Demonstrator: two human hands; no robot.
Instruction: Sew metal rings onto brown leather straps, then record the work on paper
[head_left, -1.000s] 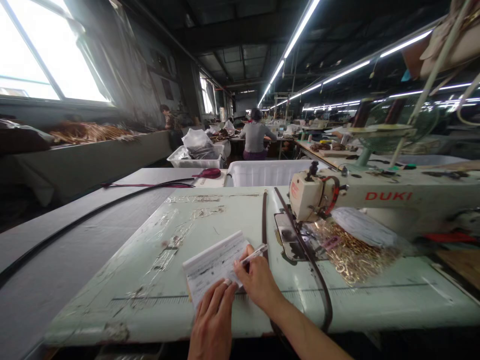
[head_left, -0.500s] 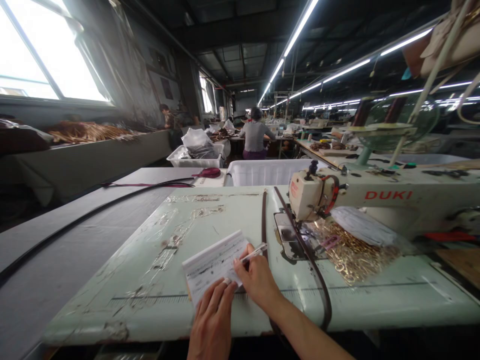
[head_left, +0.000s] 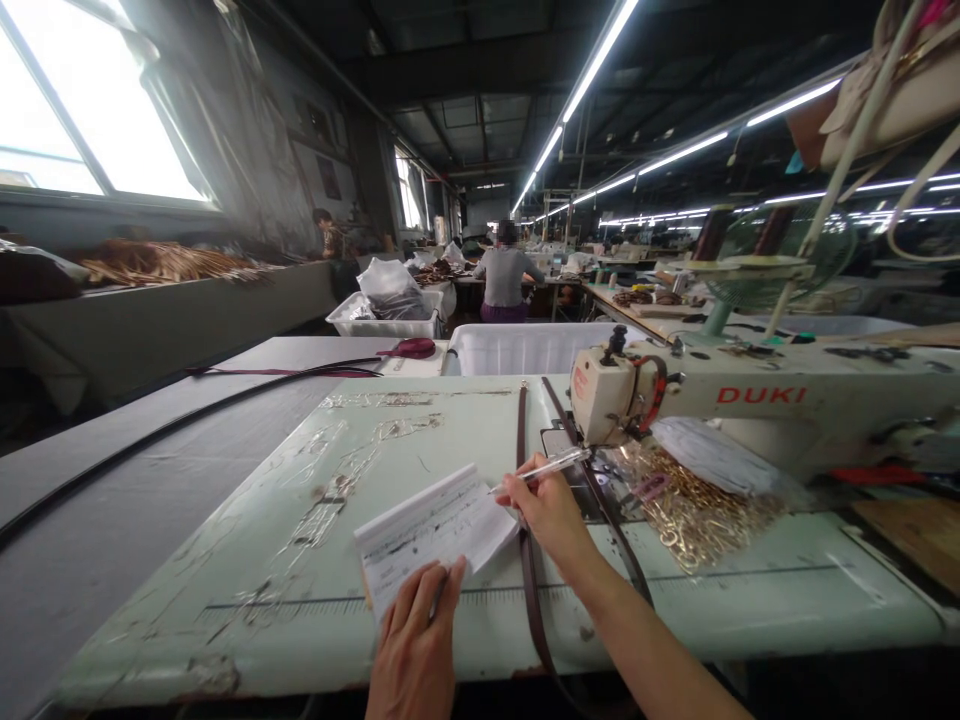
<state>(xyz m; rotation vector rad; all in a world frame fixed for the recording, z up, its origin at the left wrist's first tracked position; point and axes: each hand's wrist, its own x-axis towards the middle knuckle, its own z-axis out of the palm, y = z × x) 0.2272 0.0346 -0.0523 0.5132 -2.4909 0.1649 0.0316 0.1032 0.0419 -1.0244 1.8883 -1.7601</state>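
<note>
A white notepad (head_left: 427, 530) with handwritten lines lies slanted over the green machine table, its right-hand page corner lifted near a dark strap. My left hand (head_left: 418, 625) holds the pad at its lower edge, fingers bent and close together on the paper. Pinched in my right hand (head_left: 546, 508) is a clear pen (head_left: 551, 463), its tip close to the pad's upper right part. That hand passes over the dark brown strap (head_left: 523, 430), which runs down the table and over its front edge.
A sewing machine (head_left: 697, 385) stands on the right, with a second brown strap (head_left: 621, 540) beside its needle area. A clear bag of gold-coloured metal hooks (head_left: 694, 525) lies under its arm. Behind the table are a white bin (head_left: 525, 348) and a seated person (head_left: 504, 275).
My right hand has moved up and right with the pen, which now lies flatter. More of the notepad's right side shows. The left hand stays on the pad.
</note>
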